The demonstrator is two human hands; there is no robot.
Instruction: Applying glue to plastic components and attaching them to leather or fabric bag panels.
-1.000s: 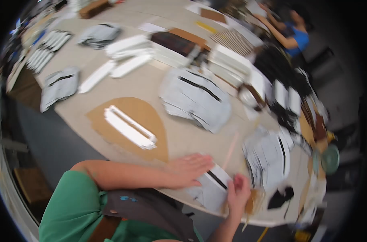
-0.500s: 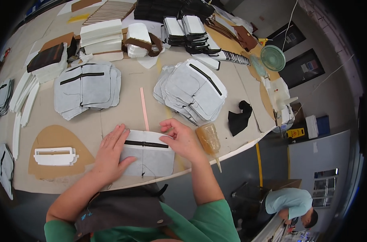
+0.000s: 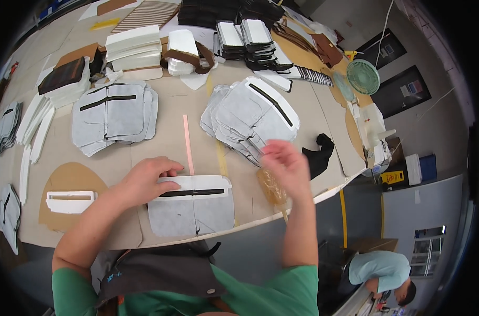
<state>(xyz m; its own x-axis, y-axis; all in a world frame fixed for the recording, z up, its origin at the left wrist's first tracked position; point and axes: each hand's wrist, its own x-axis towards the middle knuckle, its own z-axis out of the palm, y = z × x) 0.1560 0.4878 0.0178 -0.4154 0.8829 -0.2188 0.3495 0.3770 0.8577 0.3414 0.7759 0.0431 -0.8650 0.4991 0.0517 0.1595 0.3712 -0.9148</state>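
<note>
In front of me on the table lies a grey fabric panel [image 3: 171, 213] with a white strip and a black zipper across its upper part. My left hand [image 3: 147, 181] is over the panel's upper left corner, thumb and fingers apart, with nothing seen between them. Raised and smeared by motion, my right hand [image 3: 288, 164] is above a cone-tipped bottle of amber glue [image 3: 270, 188], beside the right stack of grey panels [image 3: 258, 113]; its fingers cannot be read. A pink strip [image 3: 187, 142] runs up the table from the panel's top edge.
Another stack of grey panels [image 3: 113, 118] stands at the left. Below it, a brown template [image 3: 65, 176] carries a white frame piece [image 3: 71, 204]. White stacks [image 3: 133, 48] and black bundles [image 3: 205, 13] line the back. A black cloth [image 3: 319, 160] lies right; a person [image 3: 379, 269] works beyond.
My right hand has left the panel and moved right and up toward the bottle. My left hand has lifted from lying flat and shifted slightly, uncovering more of the panel.
</note>
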